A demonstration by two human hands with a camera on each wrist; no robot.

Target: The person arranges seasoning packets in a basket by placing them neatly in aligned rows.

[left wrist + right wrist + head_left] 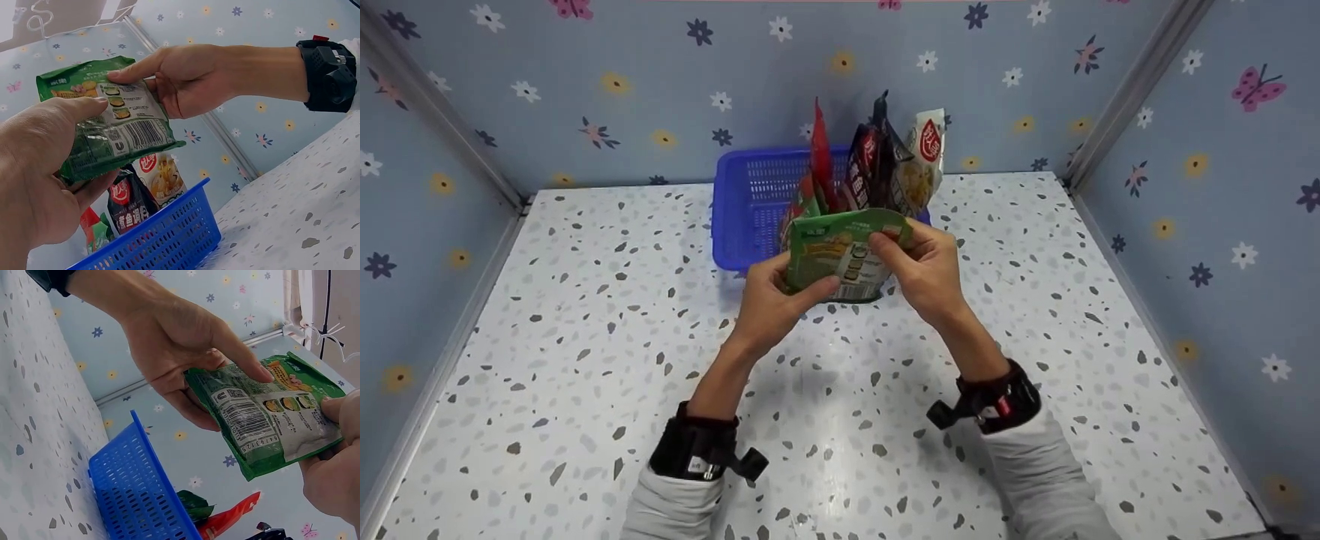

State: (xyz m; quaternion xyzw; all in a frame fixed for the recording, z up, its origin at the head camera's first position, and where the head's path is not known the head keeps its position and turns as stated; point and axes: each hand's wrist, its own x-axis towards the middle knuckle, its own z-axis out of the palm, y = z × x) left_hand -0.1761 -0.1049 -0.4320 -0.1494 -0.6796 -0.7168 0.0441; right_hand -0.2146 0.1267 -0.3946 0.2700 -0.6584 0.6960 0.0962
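Both hands hold a green seasoning packet (844, 251), its barcode side facing up, over the front of a blue basket (735, 210). My left hand (772, 304) grips the packet's left edge, thumb on the printed face and fingers behind it. On the opposite side my right hand (926, 270) pinches the upper right edge between thumb and fingers. The left wrist view shows the cooking pictures and barcode on the packet (115, 118). Behind it, the basket holds a red packet (821, 154), a dark packet (129, 199) and a white packet (928, 157), standing upright.
The basket stands on a speckled white table (607, 322), close to the flowered back wall (660, 90). Flowered side panels (1222, 225) border the table left and right. Each wrist wears a black band with a small camera (750, 463).
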